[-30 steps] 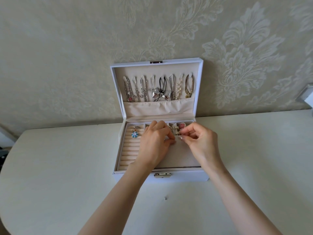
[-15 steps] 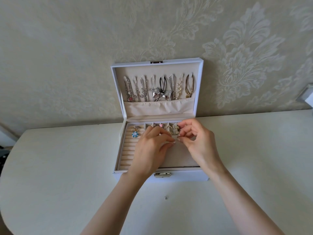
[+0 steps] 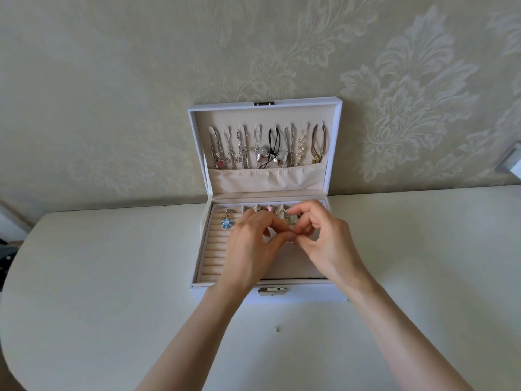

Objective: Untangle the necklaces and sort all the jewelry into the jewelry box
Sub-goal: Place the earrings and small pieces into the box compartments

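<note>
A white jewelry box [image 3: 310, 294] stands open on the table, its lid against the wall. Several necklaces [image 3: 267, 148] hang on hooks inside the lid above a cream pocket. A blue flower ring [image 3: 226, 223] sits in the ring rolls at the left. Small pieces, one pink [image 3: 270, 209], lie in the back compartments. My left hand [image 3: 253, 246] and my right hand [image 3: 324, 238] meet over the tray, fingertips pinching a tiny piece of jewelry [image 3: 291, 239] between them. The piece is too small to identify.
The white table [image 3: 112, 277] runs along a patterned wall. A tiny speck [image 3: 277, 329] lies on it in front of the box. The box's metal clasp [image 3: 273, 290] faces me. A dark object [image 3: 7, 249] shows past the table's left edge.
Both hands have drawn slightly toward me from the back compartments, fingertips staying together. The pink piece, hidden by my right hand earlier, now shows.
</note>
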Available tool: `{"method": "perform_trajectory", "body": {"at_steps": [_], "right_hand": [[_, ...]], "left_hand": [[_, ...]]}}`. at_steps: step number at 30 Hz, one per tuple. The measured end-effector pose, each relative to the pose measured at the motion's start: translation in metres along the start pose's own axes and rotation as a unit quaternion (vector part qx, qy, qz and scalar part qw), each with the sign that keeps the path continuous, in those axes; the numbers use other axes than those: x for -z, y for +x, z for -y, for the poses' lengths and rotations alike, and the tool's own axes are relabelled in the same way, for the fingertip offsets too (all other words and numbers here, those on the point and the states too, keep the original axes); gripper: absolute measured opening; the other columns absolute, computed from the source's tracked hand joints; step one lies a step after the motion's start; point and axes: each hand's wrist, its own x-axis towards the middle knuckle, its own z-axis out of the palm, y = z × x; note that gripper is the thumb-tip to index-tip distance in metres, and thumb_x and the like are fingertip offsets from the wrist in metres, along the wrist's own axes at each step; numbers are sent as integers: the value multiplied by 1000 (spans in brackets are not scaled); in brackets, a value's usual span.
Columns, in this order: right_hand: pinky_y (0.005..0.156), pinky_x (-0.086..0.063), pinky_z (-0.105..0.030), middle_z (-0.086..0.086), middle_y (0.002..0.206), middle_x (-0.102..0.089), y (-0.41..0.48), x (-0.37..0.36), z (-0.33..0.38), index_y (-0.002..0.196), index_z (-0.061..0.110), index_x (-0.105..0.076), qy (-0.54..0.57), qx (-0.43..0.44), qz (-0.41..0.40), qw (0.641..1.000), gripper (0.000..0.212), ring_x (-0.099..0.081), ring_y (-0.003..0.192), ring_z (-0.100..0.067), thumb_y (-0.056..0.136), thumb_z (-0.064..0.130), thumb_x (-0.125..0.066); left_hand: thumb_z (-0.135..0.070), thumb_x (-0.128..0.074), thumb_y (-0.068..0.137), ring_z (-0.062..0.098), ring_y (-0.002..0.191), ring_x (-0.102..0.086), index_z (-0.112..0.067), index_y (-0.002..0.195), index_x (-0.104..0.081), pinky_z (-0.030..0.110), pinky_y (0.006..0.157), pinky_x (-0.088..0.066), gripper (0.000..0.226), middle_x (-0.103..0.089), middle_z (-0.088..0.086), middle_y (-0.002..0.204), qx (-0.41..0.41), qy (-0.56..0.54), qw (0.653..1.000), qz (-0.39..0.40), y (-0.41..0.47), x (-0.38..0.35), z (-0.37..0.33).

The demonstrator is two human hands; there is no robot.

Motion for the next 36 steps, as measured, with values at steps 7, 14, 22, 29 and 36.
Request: {"method": "perform_trajectory", "body": {"at_steps": [7, 14, 22, 29, 36], "right_hand": [[66, -42, -8, 5, 71, -63, 0, -1, -1, 94, 22, -63, -5, -2, 1, 1000, 39, -55, 68, -9, 73, -10, -69], [65, -42, -7, 2, 75, -66, 4, 3, -14, 82, 15, -67, 43, -87, -115, 989, 22, -56, 65, -4, 79, -7, -66], [64, -44, -11, 5, 76, -68, 4, 2, -16, 81, 14, -68, 60, -100, -119, 986, 15, -58, 65, -10, 83, -1, -63], [67, -48, -19, 5, 77, -68, 4, 2, -15, 79, 19, -67, 76, -106, -129, 983, 21, -59, 66, -12, 84, -1, -62], [67, -50, -22, 5, 77, -68, 4, 2, -14, 79, 19, -67, 80, -105, -128, 983, 21, -60, 67, -14, 85, 0, -61]], "left_hand": [[-25, -76, 73, 8, 72, -49, -19, 74, -70, 22, 61, -41, 8, -66, -13, 74, -19, 72, 997, -24, -3, 6, 5], [-19, -81, 68, 18, 76, -54, -20, 70, -70, 32, 68, -46, 11, -65, -10, 72, -27, 158, 987, -5, 1, 18, 18], [-18, -84, 61, 14, 72, -52, -22, 65, -67, 24, 69, -41, 18, -62, -11, 68, -54, 195, 979, -11, 7, 8, 20], [-21, -81, 61, 13, 74, -47, -22, 66, -67, 28, 67, -42, 15, -62, -10, 69, -67, 202, 977, -10, 10, 5, 21], [-19, -83, 64, 13, 75, -48, -21, 67, -68, 24, 70, -38, 15, -63, -12, 70, -66, 200, 978, 2, 9, 7, 23]]}}
